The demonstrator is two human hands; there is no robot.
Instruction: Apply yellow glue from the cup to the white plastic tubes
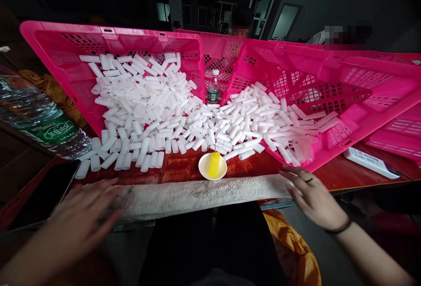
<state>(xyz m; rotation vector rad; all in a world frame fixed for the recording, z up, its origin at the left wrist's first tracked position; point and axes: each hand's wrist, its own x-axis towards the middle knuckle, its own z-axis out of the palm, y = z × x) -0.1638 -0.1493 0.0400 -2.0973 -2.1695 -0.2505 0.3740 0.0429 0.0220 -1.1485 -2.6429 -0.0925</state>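
A grey-white towel [197, 196] lies along the near edge of the red table [348, 174]. My left hand [83, 216] rests flat on the towel's left end, fingers stretched out, blurred. My right hand [312, 196] lies open at the towel's right end, fingers apart, holding nothing. Between my hands stands a small white dish [212, 166] with a yellow piece in it. Behind it, a heap of white plastic tubes [184, 115] spills from two tilted pink crates, the left crate [66, 47] and the right crate [362, 84].
A dark phone [42, 196] lies at the left edge. A large water bottle [36, 119] lies on its side at far left; a small bottle [213, 88] stands between the crates. A white power strip [370, 162] sits at right. People sit behind the crates.
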